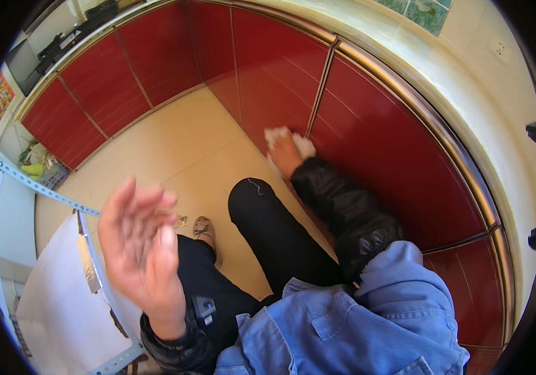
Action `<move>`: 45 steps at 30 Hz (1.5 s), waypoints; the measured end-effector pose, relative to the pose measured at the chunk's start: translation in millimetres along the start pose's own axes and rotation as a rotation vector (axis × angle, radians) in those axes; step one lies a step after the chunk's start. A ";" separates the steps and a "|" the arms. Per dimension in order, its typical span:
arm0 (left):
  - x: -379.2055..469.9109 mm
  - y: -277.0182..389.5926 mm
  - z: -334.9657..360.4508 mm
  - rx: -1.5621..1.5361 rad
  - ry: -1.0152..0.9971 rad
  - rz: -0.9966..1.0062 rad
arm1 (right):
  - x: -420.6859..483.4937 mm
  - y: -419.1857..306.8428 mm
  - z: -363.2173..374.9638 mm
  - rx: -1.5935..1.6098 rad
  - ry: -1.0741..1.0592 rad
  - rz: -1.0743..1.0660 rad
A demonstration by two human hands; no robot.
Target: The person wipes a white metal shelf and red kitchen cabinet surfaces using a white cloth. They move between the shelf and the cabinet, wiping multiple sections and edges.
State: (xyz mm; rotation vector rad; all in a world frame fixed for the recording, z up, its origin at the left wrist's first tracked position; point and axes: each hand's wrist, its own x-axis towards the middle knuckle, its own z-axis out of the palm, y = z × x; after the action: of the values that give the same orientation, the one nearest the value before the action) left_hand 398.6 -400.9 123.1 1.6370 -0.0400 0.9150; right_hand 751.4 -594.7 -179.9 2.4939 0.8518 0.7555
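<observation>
My right hand [286, 153] presses a white cloth [306, 145] against the lower part of a glossy red cabinet door [277, 84], close to the floor and beside the metal strip between two doors. A black sleeve covers that forearm. My left hand [143, 253] is raised above my left thigh with its palm turned up and fingers slightly curled; it is a little blurred and holds nothing. Part of the cloth is hidden beneath my right hand.
A pale countertop [441, 61] with a metal edge curves above the red doors. At left stand a white board [66, 290] in a perforated metal frame and a grey basket [54, 176] of produce. Tiled floor [193, 126] lies between the cabinets.
</observation>
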 end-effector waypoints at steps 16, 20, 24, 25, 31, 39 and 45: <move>63.0 -147.7 -5.5 -0.335 -0.020 -0.465 | 77.6 14.4 -16.4 -0.124 -0.017 -0.174; 62.3 -149.7 -12.9 -0.376 -0.016 -0.459 | 2.1 -25.9 34.1 -0.179 -0.247 -0.318; 64.9 -154.0 -18.0 -0.346 0.022 -0.457 | 54.3 -2.7 12.1 -0.128 -0.239 -0.288; 66.6 -155.8 -19.1 -0.335 0.033 -0.458 | 84.3 10.3 -3.9 -0.158 -0.218 -0.266; 75.6 -171.4 -21.4 -0.314 0.056 -0.478 | 228.5 106.9 -134.9 -0.294 0.400 0.086; 59.8 -168.4 -20.5 -0.311 0.034 -0.510 | 170.1 77.9 -84.2 -0.214 0.113 -0.054; 40.8 -153.2 -24.9 -0.288 0.044 -0.530 | 34.8 -6.3 19.9 -0.013 -0.206 -0.309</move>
State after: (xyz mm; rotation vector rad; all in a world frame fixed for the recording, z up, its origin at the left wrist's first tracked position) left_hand 488.5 -315.9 20.8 1.2672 0.2696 0.5079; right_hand 784.0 -571.2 -186.0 2.3019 1.1136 0.3920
